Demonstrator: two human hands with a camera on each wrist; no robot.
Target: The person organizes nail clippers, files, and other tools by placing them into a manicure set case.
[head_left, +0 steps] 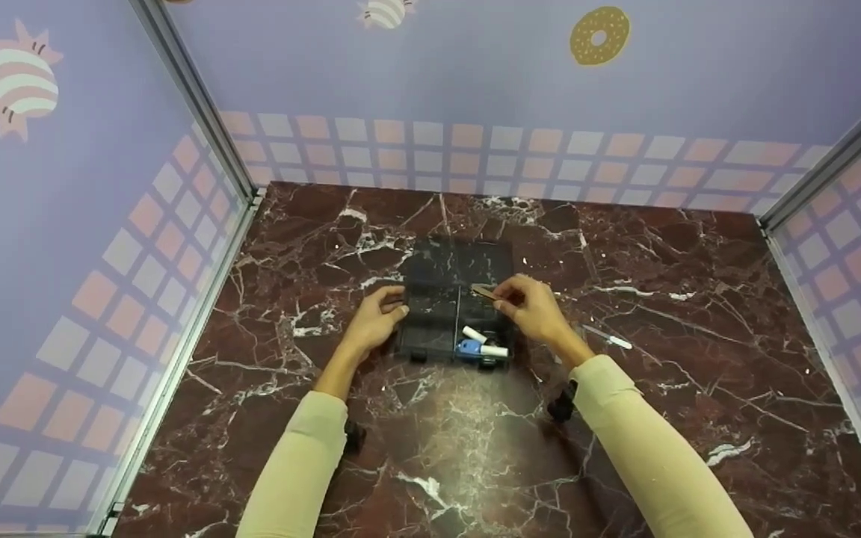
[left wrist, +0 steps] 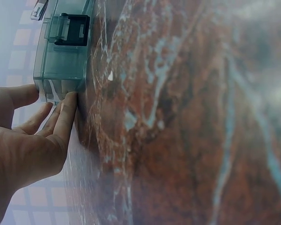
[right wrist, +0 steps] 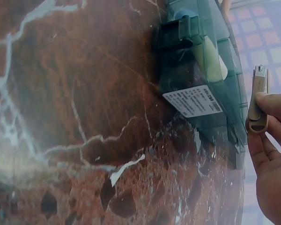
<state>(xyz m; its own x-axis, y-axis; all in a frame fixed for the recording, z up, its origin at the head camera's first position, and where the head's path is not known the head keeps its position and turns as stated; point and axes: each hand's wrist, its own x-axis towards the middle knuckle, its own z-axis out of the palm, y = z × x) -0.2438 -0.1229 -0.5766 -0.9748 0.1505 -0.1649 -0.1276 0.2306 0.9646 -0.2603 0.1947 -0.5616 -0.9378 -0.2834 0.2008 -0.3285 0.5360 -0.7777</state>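
Observation:
A dark translucent plastic storage box lies on the table with its lid folded back. A divider splits its tray; the right compartment holds two white sticks and a small blue item. My left hand touches the box's left side, thumb by the upper edge, fairly straight fingers against the wall. Above the box's right side, my right hand pinches a metal nail clipper between thumb and fingers. The clipper is clear of the tray.
A thin white stick-like object lies on the marbled table to the right of my right hand. Purple patterned panels border the table at the back and both sides. A printed label is on the box's wall.

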